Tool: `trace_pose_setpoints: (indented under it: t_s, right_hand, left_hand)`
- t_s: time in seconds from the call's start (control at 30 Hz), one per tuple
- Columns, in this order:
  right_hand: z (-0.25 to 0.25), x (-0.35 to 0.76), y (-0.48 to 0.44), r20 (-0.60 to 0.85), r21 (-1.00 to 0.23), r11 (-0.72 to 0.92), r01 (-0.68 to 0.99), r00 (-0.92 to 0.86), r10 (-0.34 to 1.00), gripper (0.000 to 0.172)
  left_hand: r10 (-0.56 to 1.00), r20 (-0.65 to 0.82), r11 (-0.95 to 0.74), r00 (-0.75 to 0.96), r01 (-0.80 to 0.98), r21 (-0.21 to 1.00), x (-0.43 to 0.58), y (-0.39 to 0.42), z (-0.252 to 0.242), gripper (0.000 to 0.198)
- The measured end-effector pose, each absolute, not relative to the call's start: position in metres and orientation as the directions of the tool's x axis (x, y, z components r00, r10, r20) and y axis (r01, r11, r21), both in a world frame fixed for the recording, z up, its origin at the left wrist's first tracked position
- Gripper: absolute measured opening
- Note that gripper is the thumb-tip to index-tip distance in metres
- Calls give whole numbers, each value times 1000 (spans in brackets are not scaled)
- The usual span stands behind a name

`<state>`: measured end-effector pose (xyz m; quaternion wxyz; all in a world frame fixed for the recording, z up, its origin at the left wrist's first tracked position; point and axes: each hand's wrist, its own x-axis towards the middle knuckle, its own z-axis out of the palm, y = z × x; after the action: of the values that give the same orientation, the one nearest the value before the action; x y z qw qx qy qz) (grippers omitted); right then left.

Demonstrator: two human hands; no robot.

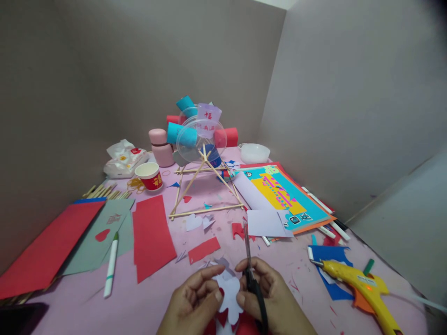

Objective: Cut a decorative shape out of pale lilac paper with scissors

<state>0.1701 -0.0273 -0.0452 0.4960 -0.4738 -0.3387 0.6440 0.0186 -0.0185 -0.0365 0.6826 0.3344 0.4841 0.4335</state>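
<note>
Low in the middle, a pale lavender paper cutout (231, 294) with a scalloped, cloud-like edge is pinched between the thumb and fingers of my left hand (199, 300). Black-handled scissors (257, 294) stay in my right hand (274, 298), blades pointing away from me and nearly together. My right thumb also touches the cutout's right edge. Red and white paper scraps lie below the cutout. Further off stands a small wheel model (201, 135) of clear discs with blue, red and lavender paper cups, on a stick frame (206, 212).
Red paper sheets (153, 237) and a green-tipped white marker (111, 265) lie left. A paper cup (149, 176) and pink flask (161, 148) stand behind. At right rest a yellow glue gun (363, 284), its light on, and a colourful poster (289, 195). Scraps litter the pink table.
</note>
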Motion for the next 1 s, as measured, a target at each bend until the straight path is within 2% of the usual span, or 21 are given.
trace_pose_setpoints:
  t_s: [0.1,0.33,0.5,0.73,0.87,1.0]
  right_hand:
    - [-47,170,-27,-279,-907,-281,-314,-52,959,34]
    - [-51,176,-27,-230,-905,-281,-320,-188,955,42]
    - [-56,175,-26,-274,-853,-340,-396,-215,937,50]
    - [-60,174,-25,-332,-770,-490,-408,-399,855,51]
    - [-63,174,-26,-295,-726,-483,-490,-412,862,51]
    - [-62,173,-27,-299,-718,-497,-487,-430,852,53]
  left_hand:
    - [925,-351,378,145,-268,886,19,-18,-37,31]
    - [921,-365,390,140,-278,878,17,-18,-41,29]
    - [920,-349,389,178,-303,870,13,-18,-48,33]
    - [925,-348,380,154,-308,872,15,-18,-40,33]
    - [920,-355,390,164,-325,861,17,-19,-37,32]
    - [924,-345,381,167,-298,876,16,-19,-42,33]
